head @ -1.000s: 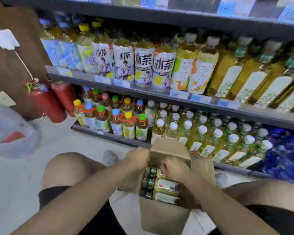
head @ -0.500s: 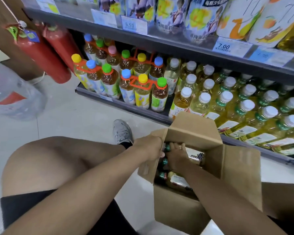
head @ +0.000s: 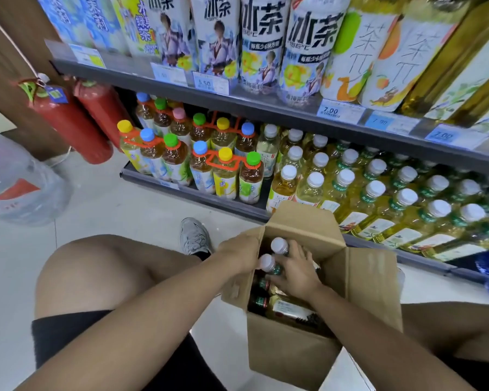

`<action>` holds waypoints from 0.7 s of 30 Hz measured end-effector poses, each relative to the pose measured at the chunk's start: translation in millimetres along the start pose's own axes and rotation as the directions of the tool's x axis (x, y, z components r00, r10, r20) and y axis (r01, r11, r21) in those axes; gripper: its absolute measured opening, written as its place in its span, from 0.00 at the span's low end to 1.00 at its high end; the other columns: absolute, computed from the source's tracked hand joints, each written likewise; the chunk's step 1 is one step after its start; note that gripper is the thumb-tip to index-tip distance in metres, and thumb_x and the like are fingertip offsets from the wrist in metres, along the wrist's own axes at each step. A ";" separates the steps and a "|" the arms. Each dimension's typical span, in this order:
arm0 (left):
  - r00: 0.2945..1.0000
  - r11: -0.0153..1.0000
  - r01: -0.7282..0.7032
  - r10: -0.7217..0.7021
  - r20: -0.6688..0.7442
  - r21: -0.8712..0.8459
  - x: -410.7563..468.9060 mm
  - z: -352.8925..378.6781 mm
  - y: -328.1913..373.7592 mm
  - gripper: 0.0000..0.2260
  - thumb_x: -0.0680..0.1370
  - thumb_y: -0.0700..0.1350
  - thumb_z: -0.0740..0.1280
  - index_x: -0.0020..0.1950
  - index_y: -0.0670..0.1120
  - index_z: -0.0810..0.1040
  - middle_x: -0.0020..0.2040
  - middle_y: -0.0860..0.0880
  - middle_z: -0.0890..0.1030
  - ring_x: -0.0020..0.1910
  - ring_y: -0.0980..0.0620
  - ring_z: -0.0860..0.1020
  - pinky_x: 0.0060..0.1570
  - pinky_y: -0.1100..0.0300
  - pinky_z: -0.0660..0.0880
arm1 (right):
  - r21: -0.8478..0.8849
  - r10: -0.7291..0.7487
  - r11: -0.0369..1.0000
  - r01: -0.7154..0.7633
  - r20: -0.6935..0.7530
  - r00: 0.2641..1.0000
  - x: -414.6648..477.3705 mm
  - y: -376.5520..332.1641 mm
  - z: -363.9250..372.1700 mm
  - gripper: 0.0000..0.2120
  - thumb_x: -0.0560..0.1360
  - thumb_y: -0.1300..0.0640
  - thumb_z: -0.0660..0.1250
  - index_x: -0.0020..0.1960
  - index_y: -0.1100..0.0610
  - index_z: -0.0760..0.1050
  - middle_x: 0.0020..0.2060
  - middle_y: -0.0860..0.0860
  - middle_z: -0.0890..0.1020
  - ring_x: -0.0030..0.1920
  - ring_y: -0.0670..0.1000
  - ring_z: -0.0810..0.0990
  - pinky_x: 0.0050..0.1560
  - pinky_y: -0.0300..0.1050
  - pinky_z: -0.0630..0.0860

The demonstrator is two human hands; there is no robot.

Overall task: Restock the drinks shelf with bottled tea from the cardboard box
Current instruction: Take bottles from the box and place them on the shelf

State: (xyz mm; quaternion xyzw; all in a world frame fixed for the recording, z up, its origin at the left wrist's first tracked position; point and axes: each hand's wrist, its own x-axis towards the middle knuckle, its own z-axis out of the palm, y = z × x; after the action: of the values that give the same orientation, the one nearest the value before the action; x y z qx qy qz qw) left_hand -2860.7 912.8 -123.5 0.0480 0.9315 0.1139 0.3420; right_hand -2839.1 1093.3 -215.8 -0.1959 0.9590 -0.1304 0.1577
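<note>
An open cardboard box (head: 288,351) stands on the floor between my knees, flaps up. Inside lie several tea bottles (head: 287,309) with green collars. My right hand (head: 297,273) is inside the box, closed around two white-capped tea bottles (head: 268,262) whose caps rise above the box's left edge. My left hand (head: 239,251) grips the left flap of the box. The bottom drinks shelf (head: 198,197) just beyond the box holds rows of white-capped yellow tea bottles (head: 376,190).
Two red fire extinguishers (head: 76,125) lean at the shelf's left end. A large clear water jug (head: 17,182) sits on the floor at the left. Multi-coloured-cap tea packs (head: 209,162) fill the left part of the bottom shelf. My grey shoe (head: 194,235) rests beside the box.
My right hand has raised two bottles, so their white caps now show above the box's edge. The view has dropped and moved closer to the bottom shelf.
</note>
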 end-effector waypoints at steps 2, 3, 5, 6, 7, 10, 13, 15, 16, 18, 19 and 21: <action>0.996 0.998 -0.052 0.050 -0.077 -0.026 0.0 9.5 1.4 0.17 0.78 0.49 0.67 0.65 0.45 0.72 0.67 0.42 0.73 0.65 0.41 0.72 0.51 0.50 0.74 | 0.144 0.015 0.990 0.002 -0.116 0.993 -12.8 -1.3 -4.0 0.22 0.71 0.38 0.69 0.63 0.45 0.77 0.64 0.54 0.67 0.67 0.58 0.64 0.65 0.54 0.63; 0.994 0.997 -0.070 0.068 -0.091 -0.027 -1.3 15.0 2.1 0.20 0.78 0.47 0.68 0.68 0.45 0.69 0.70 0.41 0.69 0.69 0.39 0.68 0.57 0.47 0.74 | 0.237 0.053 0.971 -0.012 -0.168 0.984 -17.3 -3.4 -3.5 0.22 0.71 0.39 0.70 0.62 0.47 0.78 0.63 0.54 0.69 0.66 0.58 0.66 0.64 0.53 0.66; 0.993 0.994 -0.105 0.103 -0.063 -0.018 -5.8 25.6 1.4 0.27 0.76 0.46 0.69 0.73 0.47 0.65 0.72 0.40 0.63 0.72 0.37 0.60 0.65 0.45 0.70 | 0.443 0.181 0.895 -0.055 -0.249 0.951 -21.8 -9.0 -6.3 0.21 0.70 0.43 0.74 0.60 0.50 0.80 0.60 0.54 0.71 0.65 0.56 0.68 0.64 0.50 0.69; 0.992 0.993 -0.118 0.118 -0.046 -0.008 -9.7 27.8 1.6 0.29 0.74 0.46 0.69 0.73 0.48 0.64 0.72 0.41 0.62 0.73 0.37 0.57 0.68 0.45 0.68 | 0.509 0.238 0.858 -0.064 -0.285 0.928 -22.1 -12.4 -11.1 0.20 0.70 0.44 0.76 0.58 0.52 0.81 0.58 0.54 0.71 0.64 0.55 0.67 0.64 0.48 0.69; 0.990 0.991 -0.134 0.134 -0.048 -0.010 -11.6 29.8 1.3 0.31 0.73 0.48 0.70 0.74 0.50 0.63 0.73 0.41 0.61 0.73 0.37 0.57 0.70 0.46 0.66 | 0.556 0.290 0.828 -0.079 -0.303 0.908 -23.8 -19.0 -22.7 0.19 0.70 0.45 0.77 0.57 0.52 0.82 0.56 0.53 0.72 0.64 0.54 0.67 0.64 0.46 0.69; 0.975 0.977 -0.178 0.158 -0.156 -0.120 -24.4 21.3 11.4 0.37 0.69 0.59 0.72 0.74 0.54 0.63 0.73 0.47 0.64 0.73 0.42 0.63 0.71 0.45 0.65 | 0.661 0.353 0.747 -0.076 -0.297 0.887 -26.3 -34.1 -52.5 0.15 0.69 0.46 0.77 0.54 0.49 0.83 0.52 0.51 0.74 0.62 0.51 0.69 0.61 0.44 0.70; 0.919 0.930 -0.242 0.128 -0.374 -0.276 -34.1 8.7 28.0 0.35 0.64 0.65 0.70 0.69 0.54 0.71 0.64 0.50 0.77 0.64 0.48 0.75 0.62 0.48 0.74 | 0.684 0.346 0.727 -0.058 -0.292 0.892 -30.5 -40.9 -87.8 0.18 0.68 0.38 0.73 0.54 0.45 0.82 0.48 0.46 0.82 0.57 0.53 0.78 0.57 0.49 0.77; 0.878 0.864 -0.308 0.097 -0.469 -0.398 -46.1 -8.6 39.2 0.28 0.66 0.60 0.70 0.64 0.53 0.76 0.57 0.50 0.81 0.57 0.51 0.79 0.57 0.50 0.77 | 0.677 0.302 0.736 0.009 -0.340 0.891 -37.8 -45.1 -125.3 0.15 0.69 0.43 0.75 0.54 0.46 0.84 0.45 0.43 0.82 0.55 0.37 0.77 0.55 0.37 0.75; 0.855 0.826 -0.353 0.094 -0.511 -0.439 -56.3 -21.7 45.8 0.22 0.68 0.57 0.72 0.60 0.51 0.78 0.53 0.50 0.82 0.53 0.51 0.80 0.53 0.51 0.79 | 0.657 0.265 0.752 0.044 -0.364 0.893 -41.3 -46.2 -145.4 0.13 0.71 0.46 0.75 0.54 0.48 0.84 0.45 0.43 0.81 0.53 0.29 0.73 0.50 0.30 0.72; 0.834 0.774 -0.399 0.084 -0.545 -0.491 -72.0 -48.8 55.9 0.15 0.72 0.50 0.75 0.56 0.48 0.80 0.46 0.53 0.83 0.46 0.53 0.81 0.46 0.62 0.79 | 0.616 0.217 0.785 0.062 -0.367 0.905 -50.5 -48.9 -186.8 0.14 0.72 0.44 0.73 0.55 0.47 0.84 0.44 0.45 0.81 0.51 0.29 0.74 0.46 0.28 0.71; 0.823 0.756 -0.420 0.084 -0.562 -0.502 -80.4 -63.4 60.7 0.15 0.72 0.49 0.76 0.57 0.48 0.80 0.45 0.56 0.83 0.45 0.55 0.81 0.44 0.68 0.77 | 0.595 0.202 0.801 0.067 -0.373 0.906 -55.0 -50.6 -206.2 0.15 0.72 0.42 0.71 0.55 0.46 0.84 0.44 0.46 0.83 0.52 0.36 0.77 0.48 0.33 0.73; 0.778 0.748 -0.472 0.104 -0.620 -0.467 -95.4 -93.1 69.6 0.19 0.72 0.53 0.77 0.60 0.50 0.81 0.49 0.55 0.84 0.50 0.55 0.82 0.48 0.65 0.77 | 0.532 0.177 0.844 0.065 -0.392 0.903 -60.9 -50.0 -241.5 0.12 0.73 0.47 0.67 0.53 0.47 0.84 0.46 0.50 0.83 0.50 0.49 0.78 0.49 0.42 0.74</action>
State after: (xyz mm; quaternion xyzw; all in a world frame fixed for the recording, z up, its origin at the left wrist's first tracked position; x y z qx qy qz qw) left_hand -2847.6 947.6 22.2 0.0523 0.8834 0.4648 0.0294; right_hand -2854.5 1119.7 36.4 -0.0824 0.9009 -0.4260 -0.0040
